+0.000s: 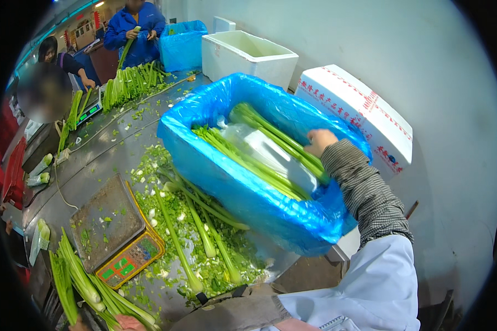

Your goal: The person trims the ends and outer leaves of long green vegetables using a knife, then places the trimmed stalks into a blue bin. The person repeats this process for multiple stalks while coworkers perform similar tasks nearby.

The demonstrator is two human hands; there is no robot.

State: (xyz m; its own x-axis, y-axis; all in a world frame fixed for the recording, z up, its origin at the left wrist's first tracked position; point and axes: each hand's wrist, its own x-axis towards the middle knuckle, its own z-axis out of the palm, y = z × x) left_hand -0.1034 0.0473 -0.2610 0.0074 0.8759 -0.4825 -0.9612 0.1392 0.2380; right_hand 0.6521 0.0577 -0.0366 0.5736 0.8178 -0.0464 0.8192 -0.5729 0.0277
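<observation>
My right hand (319,142) is inside a box lined with blue plastic film (215,173), over the celery stalks (269,132) at its right side; whether it grips them cannot be told. Between two rows of celery lies a white pack in clear plastic (269,153). At the bottom left edge my left hand (129,322) shows partly, at a bunch of celery (83,281); its grip is mostly hidden. A yellow-framed digital scale (107,223) has scraps on its plate. Loose celery stalks (172,244) lie on trimmings between the scale and the box.
A white foam box (248,53) and a white printed carton (356,111) stand behind the lined box. A person in blue (136,33) holds celery beside a pile of celery (128,87). Another person reaches to a second scale (92,109). A cable (58,178) crosses the metal table.
</observation>
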